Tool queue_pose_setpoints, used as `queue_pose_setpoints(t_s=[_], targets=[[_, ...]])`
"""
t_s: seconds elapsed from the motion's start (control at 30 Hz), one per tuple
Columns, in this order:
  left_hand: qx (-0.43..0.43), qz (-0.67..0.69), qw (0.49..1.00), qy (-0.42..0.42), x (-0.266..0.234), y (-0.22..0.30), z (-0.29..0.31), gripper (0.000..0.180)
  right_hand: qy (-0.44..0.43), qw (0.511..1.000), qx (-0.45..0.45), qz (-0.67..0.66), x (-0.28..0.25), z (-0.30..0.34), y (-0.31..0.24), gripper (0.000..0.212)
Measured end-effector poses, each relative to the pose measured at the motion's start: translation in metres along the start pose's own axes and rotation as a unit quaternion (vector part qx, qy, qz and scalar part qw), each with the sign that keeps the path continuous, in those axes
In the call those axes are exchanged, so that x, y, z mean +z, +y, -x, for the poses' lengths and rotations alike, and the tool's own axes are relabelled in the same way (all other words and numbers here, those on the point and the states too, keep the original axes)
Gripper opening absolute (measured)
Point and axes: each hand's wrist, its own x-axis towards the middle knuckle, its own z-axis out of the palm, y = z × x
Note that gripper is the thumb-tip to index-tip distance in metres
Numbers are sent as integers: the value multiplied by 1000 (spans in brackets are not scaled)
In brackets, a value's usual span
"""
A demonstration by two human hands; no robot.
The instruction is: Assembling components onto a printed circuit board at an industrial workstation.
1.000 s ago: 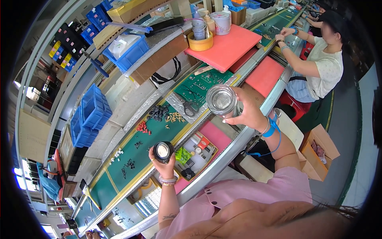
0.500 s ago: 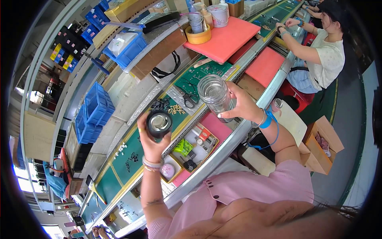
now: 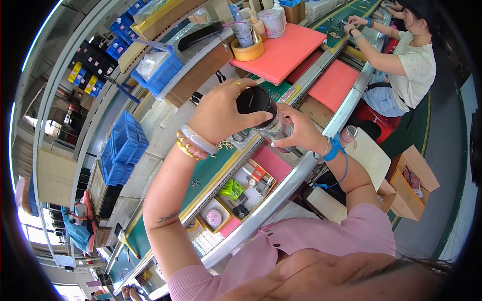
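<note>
Workshop bkgd, w/ a long green-topped counter [image 3: 206, 174] running diag. from lower L to upper R. Co-worker [image 3: 416, 70] in a pale top sits at upper R on a red stool [image 3: 385, 129]. Coral board [image 3: 296, 52] lies at the counter's upper part, w/ a round yellow holder [image 3: 246, 52] on it; blue bins [image 3: 123, 145] stand off to the L. Divided tray [image 3: 254, 198] w/ small odds & ends sits along the near side. Jar [image 3: 275, 129]: clear, approx. cylindrical, held up over the counter & tilted, w/ a round black lid [image 3: 255, 100] at its mouth; can't tell if it's screwed down. L arm comes up from the lower edge, elbow bent, L hand [image 3: 218, 110] arched over the top from the L. R arm reaches in from lower R, blue strap [image 3: 335, 149] at the wrist, R hand [image 3: 304, 133] on the jar's R side. L grip: curved round the lid, thumb along its near rim. R grip: wrapped on the jar's body, fingers partly hidden.
</note>
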Motion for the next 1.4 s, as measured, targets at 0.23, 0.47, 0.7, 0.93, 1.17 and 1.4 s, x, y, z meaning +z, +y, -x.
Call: queue_pose_setpoints(t_s=[0.23,0.47,0.7,0.93,1.17,1.4], targets=[[140,-64,968,196,20,-11,7,74,59,993,-61,-81,-17,-20,28,74],[-96,53,965,238,47,-75,141,58,232,966,-113,12,-98,-141,82,70],[-364,39,869,333,58,-114,300,28,372,909,-142,123,-135,-279,149,76],[-524,51,738,422,68,-103,404,27,364,920,-142,35,-109,-335,194,59],[-556,25,681,477,71,-71,439,23,235,960,58,143,-180,-377,266,81],[-652,-202,606,409,92,-65,526,33,206,932,-93,284,-280,-427,370,71]])
